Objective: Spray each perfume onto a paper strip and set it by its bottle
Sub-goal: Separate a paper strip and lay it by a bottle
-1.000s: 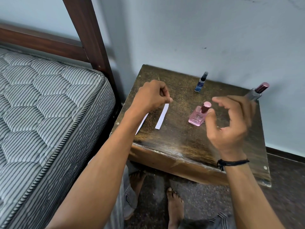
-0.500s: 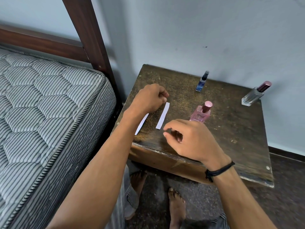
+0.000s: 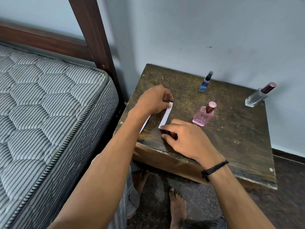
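Paper strip [image 3: 165, 115] first: it lies flat on the wooden table [image 3: 231, 129], running from 7 to 1 o'clock. It sits at 9 o'clock of the pink bottle [image 3: 203, 116], near it but not touching.

Your left hand [image 3: 154, 100] has its fingers curled, with the thumb down on the strip's far end in what looks like a pinch. Your right hand [image 3: 186, 139] holds nothing. Its forefinger reaches out to touch the strip's near end, the thumb sits a narrow gap below, and the other fingers are loosely tucked. A second strip [image 3: 145, 124] shows at 9 o'clock of the first, mostly hidden under your left forearm.

I judge you are at the pick-up of a strip, before any spraying. All three bottles appear capped, and neither the blue bottle [image 3: 205, 82] at 12 o'clock of the pink one nor the clear bottle [image 3: 258, 96] at 2 o'clock has a strip beside it.

The next move calls for getting thin paper off rough wood. Work a fingertip under one end, or let the far-end pinch peel it up. Then hold the strip in one hand alone so the other is free to take a bottle and uncap it. The pink one is nearest, at 1 o'clock of your right hand.
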`<action>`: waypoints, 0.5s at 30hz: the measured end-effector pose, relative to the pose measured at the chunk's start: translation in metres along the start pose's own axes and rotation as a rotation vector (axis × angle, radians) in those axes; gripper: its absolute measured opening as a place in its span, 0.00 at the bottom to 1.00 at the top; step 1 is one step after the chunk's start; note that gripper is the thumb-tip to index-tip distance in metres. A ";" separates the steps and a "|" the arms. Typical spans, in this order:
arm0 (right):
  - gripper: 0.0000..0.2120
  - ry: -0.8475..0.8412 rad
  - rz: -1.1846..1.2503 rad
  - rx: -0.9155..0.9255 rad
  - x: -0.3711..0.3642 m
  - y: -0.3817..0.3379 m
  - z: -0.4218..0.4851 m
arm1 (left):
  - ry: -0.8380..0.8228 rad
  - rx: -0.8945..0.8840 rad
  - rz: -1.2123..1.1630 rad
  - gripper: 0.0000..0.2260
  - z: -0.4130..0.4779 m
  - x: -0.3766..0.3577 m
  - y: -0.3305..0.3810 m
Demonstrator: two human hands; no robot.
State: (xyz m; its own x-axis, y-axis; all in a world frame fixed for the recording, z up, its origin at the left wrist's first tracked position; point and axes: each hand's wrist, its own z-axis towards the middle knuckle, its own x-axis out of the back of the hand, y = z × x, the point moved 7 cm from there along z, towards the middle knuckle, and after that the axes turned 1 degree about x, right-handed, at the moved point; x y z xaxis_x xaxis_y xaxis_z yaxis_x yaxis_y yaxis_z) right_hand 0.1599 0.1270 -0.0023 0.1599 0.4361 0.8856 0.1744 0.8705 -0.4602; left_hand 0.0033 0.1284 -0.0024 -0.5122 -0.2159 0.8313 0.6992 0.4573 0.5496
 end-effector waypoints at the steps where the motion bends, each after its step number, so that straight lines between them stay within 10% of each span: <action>1: 0.15 0.001 0.002 -0.004 0.000 0.000 0.001 | 0.001 0.001 0.001 0.09 0.000 0.000 0.000; 15: 0.04 0.013 0.071 -0.149 0.006 0.013 0.000 | -0.014 0.025 0.006 0.09 0.001 0.001 -0.005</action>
State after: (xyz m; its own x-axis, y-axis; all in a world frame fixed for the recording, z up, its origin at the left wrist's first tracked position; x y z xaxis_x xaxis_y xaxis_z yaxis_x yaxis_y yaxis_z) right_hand 0.1628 0.1408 -0.0025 0.1897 0.4916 0.8499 0.3038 0.7937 -0.5270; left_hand -0.0008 0.1268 -0.0044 -0.5148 -0.2013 0.8334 0.6898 0.4800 0.5420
